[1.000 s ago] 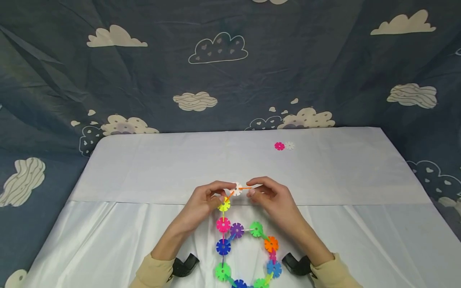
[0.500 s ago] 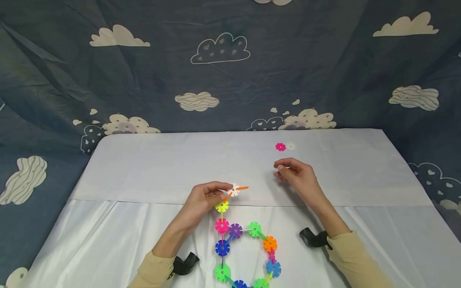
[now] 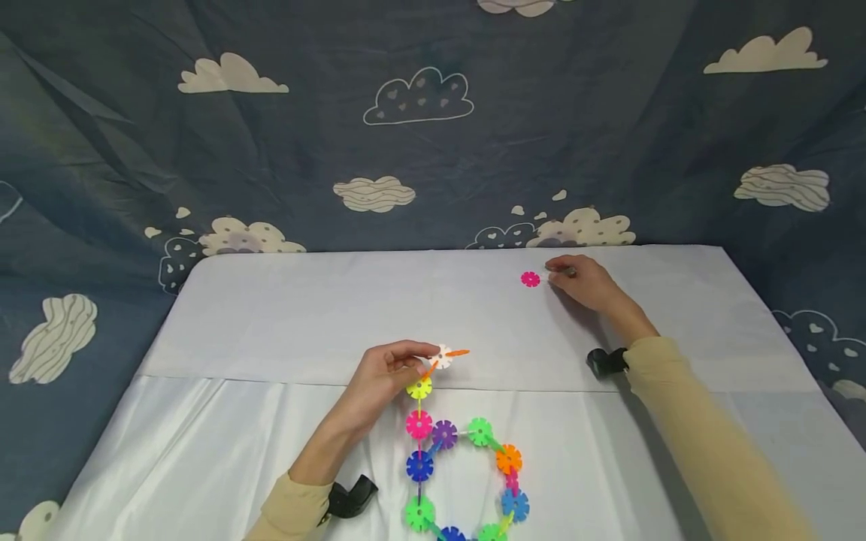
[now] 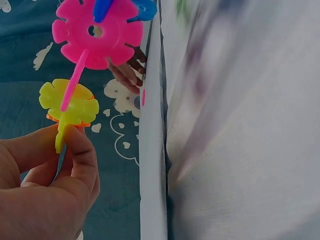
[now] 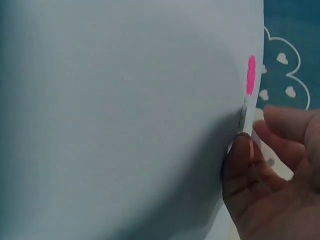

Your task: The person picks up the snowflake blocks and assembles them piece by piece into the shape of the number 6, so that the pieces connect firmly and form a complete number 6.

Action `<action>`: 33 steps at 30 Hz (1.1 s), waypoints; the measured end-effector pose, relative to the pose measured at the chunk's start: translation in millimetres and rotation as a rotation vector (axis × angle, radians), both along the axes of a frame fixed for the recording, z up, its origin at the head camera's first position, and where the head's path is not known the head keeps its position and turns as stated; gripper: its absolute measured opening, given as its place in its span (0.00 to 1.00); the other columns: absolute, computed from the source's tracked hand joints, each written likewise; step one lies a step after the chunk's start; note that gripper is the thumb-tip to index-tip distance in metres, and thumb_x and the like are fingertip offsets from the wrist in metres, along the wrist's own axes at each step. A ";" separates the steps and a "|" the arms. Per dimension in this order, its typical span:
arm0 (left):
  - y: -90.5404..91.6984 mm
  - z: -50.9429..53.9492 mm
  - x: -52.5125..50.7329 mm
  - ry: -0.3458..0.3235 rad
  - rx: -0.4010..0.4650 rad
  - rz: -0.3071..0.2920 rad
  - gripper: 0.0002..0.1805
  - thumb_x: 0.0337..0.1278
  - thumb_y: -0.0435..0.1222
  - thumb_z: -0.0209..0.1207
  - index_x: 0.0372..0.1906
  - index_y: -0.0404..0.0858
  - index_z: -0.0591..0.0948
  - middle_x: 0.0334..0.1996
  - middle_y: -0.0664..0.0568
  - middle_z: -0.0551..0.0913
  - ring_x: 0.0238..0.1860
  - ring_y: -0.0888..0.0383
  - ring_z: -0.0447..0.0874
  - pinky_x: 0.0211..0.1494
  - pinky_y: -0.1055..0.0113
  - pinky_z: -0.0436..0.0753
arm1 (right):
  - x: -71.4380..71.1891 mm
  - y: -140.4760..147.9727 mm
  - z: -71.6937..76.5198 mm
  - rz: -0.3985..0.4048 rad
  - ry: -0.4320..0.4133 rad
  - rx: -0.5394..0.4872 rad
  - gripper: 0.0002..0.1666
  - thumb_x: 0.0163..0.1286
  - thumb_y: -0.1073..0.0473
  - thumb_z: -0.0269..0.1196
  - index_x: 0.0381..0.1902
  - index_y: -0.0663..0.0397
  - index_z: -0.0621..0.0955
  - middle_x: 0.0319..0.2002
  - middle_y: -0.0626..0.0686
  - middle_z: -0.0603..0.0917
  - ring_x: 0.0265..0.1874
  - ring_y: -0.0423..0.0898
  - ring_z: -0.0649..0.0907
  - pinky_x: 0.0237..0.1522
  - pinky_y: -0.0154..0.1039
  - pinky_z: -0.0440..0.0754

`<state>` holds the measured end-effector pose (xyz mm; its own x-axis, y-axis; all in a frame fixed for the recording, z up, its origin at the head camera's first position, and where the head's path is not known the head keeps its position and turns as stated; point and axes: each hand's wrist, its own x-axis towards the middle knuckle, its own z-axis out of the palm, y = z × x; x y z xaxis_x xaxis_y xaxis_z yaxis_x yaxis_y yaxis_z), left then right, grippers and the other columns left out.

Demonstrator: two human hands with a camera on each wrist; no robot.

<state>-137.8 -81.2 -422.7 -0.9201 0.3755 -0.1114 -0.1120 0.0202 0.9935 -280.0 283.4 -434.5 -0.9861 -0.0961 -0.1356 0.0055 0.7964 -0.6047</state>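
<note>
My left hand (image 3: 389,376) pinches the top end of a chain of notched plastic discs, near a yellow disc (image 3: 419,388). Beyond the fingertips are a white disc (image 3: 442,357) and an orange disc (image 3: 458,352) seen edge-on. Just below the yellow one hangs a pink disc (image 4: 97,32), large in the left wrist view. At the back of the table my right hand (image 3: 585,283) reaches to a loose white disc (image 5: 243,116), its fingertips at the edge and the index finger apart from the thumb. The hand mostly covers this disc in the head view.
A loose pink disc (image 3: 531,279) lies beside the white one. The chain's lower part forms a ring, with a purple disc (image 3: 444,434), an orange disc (image 3: 509,459) and others, cut off by the frame's bottom. Behind the white-covered table (image 3: 304,315) hangs a dark cloud-patterned cloth (image 3: 419,165).
My right hand has left the chain's orange disc and moved back and right to the loose white disc. The left hand keeps holding the chain in nearly the same place.
</note>
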 end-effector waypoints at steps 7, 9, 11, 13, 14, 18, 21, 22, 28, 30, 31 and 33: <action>0.9 0.3 -1.3 0.018 0.008 -0.003 0.15 0.65 0.26 0.56 0.54 0.33 0.82 0.42 0.33 0.80 0.37 0.55 0.77 0.40 0.71 0.78 | -4.1 2.7 -4.3 0.024 0.006 0.033 0.19 0.71 0.63 0.61 0.58 0.62 0.76 0.55 0.65 0.75 0.51 0.60 0.72 0.58 0.58 0.69; 1.5 -0.1 -1.5 0.018 0.010 0.000 0.15 0.65 0.25 0.56 0.54 0.33 0.82 0.42 0.31 0.79 0.36 0.55 0.77 0.39 0.71 0.78 | 0.7 1.1 -3.9 -0.007 0.022 0.038 0.18 0.71 0.64 0.61 0.56 0.61 0.75 0.52 0.64 0.76 0.48 0.59 0.73 0.54 0.56 0.71; 2.2 0.3 -1.3 0.017 0.010 0.004 0.15 0.65 0.25 0.55 0.54 0.33 0.82 0.42 0.31 0.79 0.36 0.55 0.77 0.39 0.71 0.78 | 8.1 0.2 -3.5 -0.034 0.041 0.040 0.16 0.71 0.64 0.60 0.55 0.60 0.75 0.49 0.64 0.77 0.46 0.59 0.74 0.49 0.54 0.74; 2.9 1.3 -0.7 0.019 0.009 0.009 0.15 0.65 0.25 0.55 0.53 0.33 0.82 0.41 0.33 0.80 0.37 0.55 0.77 0.39 0.71 0.78 | 18.3 -0.3 -3.0 -0.049 0.067 0.033 0.15 0.71 0.65 0.60 0.54 0.59 0.76 0.47 0.64 0.78 0.43 0.58 0.75 0.45 0.51 0.76; 3.2 1.9 -0.3 0.022 0.009 0.012 0.14 0.65 0.25 0.55 0.53 0.33 0.82 0.41 0.35 0.80 0.37 0.55 0.77 0.40 0.71 0.78 | 23.9 -0.2 -3.4 -0.049 0.084 0.025 0.14 0.71 0.65 0.59 0.54 0.59 0.76 0.46 0.63 0.78 0.42 0.57 0.76 0.43 0.50 0.77; 4.5 5.8 1.5 0.036 0.005 0.024 0.15 0.65 0.24 0.55 0.53 0.33 0.82 0.39 0.40 0.81 0.38 0.54 0.77 0.39 0.71 0.78 | 48.1 -2.8 -2.5 -0.062 0.137 -0.027 0.14 0.71 0.65 0.60 0.53 0.58 0.79 0.44 0.62 0.80 0.37 0.54 0.78 0.37 0.44 0.80; 5.2 8.4 2.8 0.046 -0.005 0.031 0.15 0.65 0.24 0.55 0.53 0.33 0.82 0.38 0.42 0.81 0.38 0.53 0.76 0.39 0.71 0.78 | 66.8 -7.6 -0.2 -0.081 0.174 -0.077 0.14 0.72 0.65 0.60 0.54 0.56 0.79 0.43 0.60 0.81 0.33 0.53 0.78 0.31 0.40 0.80; 5.3 9.2 3.4 0.049 -0.006 0.032 0.15 0.65 0.24 0.55 0.53 0.34 0.82 0.38 0.42 0.81 0.38 0.52 0.76 0.38 0.71 0.78 | 73.2 -10.1 1.1 -0.090 0.182 -0.096 0.14 0.72 0.65 0.60 0.54 0.56 0.79 0.42 0.59 0.81 0.32 0.52 0.78 0.30 0.38 0.80; 6.4 12.4 6.6 0.060 -0.010 0.038 0.14 0.66 0.24 0.55 0.53 0.34 0.83 0.38 0.42 0.80 0.38 0.52 0.75 0.37 0.72 0.77 | 112.0 -33.9 11.8 -0.140 0.204 -0.300 0.15 0.72 0.64 0.61 0.55 0.59 0.78 0.37 0.58 0.80 0.29 0.56 0.80 0.26 0.36 0.79; 7.5 12.6 6.9 0.064 -0.015 0.035 0.14 0.66 0.24 0.54 0.53 0.35 0.83 0.38 0.43 0.80 0.38 0.52 0.75 0.37 0.72 0.77 | 123.5 -43.4 15.2 -0.150 0.195 -0.380 0.15 0.71 0.62 0.62 0.54 0.60 0.78 0.37 0.58 0.80 0.30 0.56 0.81 0.29 0.37 0.80; 8.0 12.5 6.9 0.068 -0.018 0.033 0.14 0.66 0.24 0.54 0.53 0.35 0.83 0.39 0.43 0.80 0.38 0.52 0.75 0.37 0.72 0.77 | 128.7 -48.4 16.9 -0.150 0.189 -0.415 0.15 0.71 0.61 0.62 0.53 0.60 0.78 0.37 0.58 0.81 0.31 0.56 0.81 0.30 0.38 0.81; 9.6 12.4 6.6 0.079 -0.022 0.027 0.15 0.66 0.24 0.54 0.52 0.35 0.83 0.40 0.43 0.80 0.39 0.51 0.75 0.38 0.71 0.77 | 138.7 -58.5 20.8 -0.141 0.176 -0.470 0.15 0.71 0.60 0.63 0.52 0.59 0.78 0.37 0.59 0.81 0.31 0.56 0.81 0.33 0.40 0.82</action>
<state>-131.2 -71.6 -410.3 -0.9362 0.3484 -0.0463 -0.0345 0.0402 0.9986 -141.3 224.9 -413.7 -0.9978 0.0287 0.0595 -0.0410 0.4376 -0.8983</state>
